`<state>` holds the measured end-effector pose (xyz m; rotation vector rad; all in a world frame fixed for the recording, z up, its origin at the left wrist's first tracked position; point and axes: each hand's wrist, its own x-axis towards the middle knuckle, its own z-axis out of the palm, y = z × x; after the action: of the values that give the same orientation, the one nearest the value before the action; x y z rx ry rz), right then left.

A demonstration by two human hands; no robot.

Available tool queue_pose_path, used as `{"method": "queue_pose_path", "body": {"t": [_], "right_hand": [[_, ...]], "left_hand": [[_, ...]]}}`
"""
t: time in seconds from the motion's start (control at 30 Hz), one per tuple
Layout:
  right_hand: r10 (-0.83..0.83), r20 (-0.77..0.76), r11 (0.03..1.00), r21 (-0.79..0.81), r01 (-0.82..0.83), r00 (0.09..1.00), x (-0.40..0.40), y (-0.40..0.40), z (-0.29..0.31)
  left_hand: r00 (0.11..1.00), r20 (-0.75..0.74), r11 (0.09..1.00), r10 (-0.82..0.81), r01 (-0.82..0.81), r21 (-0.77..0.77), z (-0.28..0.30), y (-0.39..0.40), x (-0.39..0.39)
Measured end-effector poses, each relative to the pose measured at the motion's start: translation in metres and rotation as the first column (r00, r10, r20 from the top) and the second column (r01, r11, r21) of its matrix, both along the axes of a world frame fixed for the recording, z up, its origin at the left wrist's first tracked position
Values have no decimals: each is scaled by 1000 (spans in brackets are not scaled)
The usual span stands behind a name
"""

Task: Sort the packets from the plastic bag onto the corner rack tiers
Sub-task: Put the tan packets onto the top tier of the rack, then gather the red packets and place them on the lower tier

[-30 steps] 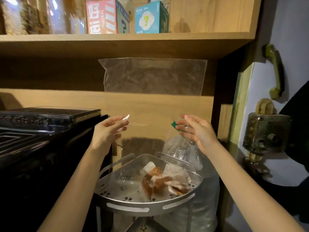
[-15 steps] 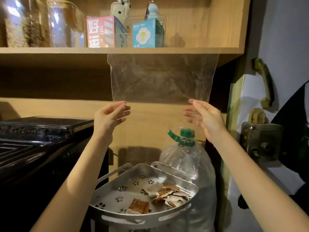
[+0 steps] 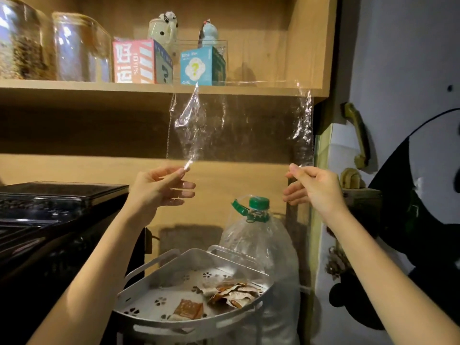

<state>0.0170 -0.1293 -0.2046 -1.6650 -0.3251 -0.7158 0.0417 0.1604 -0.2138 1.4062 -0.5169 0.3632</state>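
I hold a clear plastic bag (image 3: 249, 125) up in front of the wooden shelf; it looks empty. My left hand (image 3: 159, 188) pinches its lower left corner and my right hand (image 3: 313, 188) pinches its lower right corner. Below them stands the grey metal corner rack, whose top tier (image 3: 194, 324) holds several brown and white packets (image 3: 231, 292) in a heap at the right. One orange-brown packet (image 3: 189, 308) lies apart near the tier's front rim. The lower tiers are out of sight.
A large clear plastic bottle (image 3: 258, 240) with a green cap stands behind the rack. A black appliance (image 3: 49, 215) fills the left. The shelf (image 3: 124, 88) above carries glass jars, a red box and a blue box. At the right, a door with handle and lock.
Both hands have lifted the bag higher and shifted it right; its left side has crumpled. The packets that were inside the bag over the tier now lie loose on the top tier.
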Motion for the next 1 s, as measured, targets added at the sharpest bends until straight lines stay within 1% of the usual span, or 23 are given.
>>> {"method": "queue_pose_path", "body": {"t": [0.17, 0.27, 0.4, 0.43, 0.5, 0.63, 0.73, 0.8, 0.9, 1.0], "right_hand": [[88, -67, 976, 208, -73, 994, -20, -6, -22], [112, -98, 942, 328, -74, 989, -32, -10, -43], [58, -180, 931, 366, 12, 982, -45, -17, -70], [43, -202, 928, 370, 36, 978, -49, -18, -76], [-4, -239, 927, 363, 93, 971, -55, -20, -84], [-180, -271, 934, 254, 251, 946, -72, -29, -100], [-237, -253, 948, 150, 280, 938, -87, -40, -115], [-276, -270, 946, 97, 311, 923, -96, -47, -125], [-360, -286, 914, 81, 397, 888, -107, -61, -143], [-436, -273, 876, 90, 474, 858, -120, -75, -162]], "left_hand": [[979, -119, 983, -167, 156, -97, -15, -5, -15], [969, -173, 979, -175, 153, -132, -31, -13, -25], [941, -243, 960, -237, 188, -210, -51, -22, -35], [937, -246, 960, -250, 207, -187, -55, -24, -40], [945, -230, 973, -231, 222, -65, -64, -27, -46], [976, -189, 978, -110, 140, 156, -78, -36, -63], [993, -117, 941, -7, 46, 334, -88, -41, -69], [997, -74, 899, 20, 15, 439, -95, -46, -73], [999, -33, 875, 3, 13, 485, -107, -59, -80], [994, 89, 862, 56, -94, 497, -121, -78, -85]]}}
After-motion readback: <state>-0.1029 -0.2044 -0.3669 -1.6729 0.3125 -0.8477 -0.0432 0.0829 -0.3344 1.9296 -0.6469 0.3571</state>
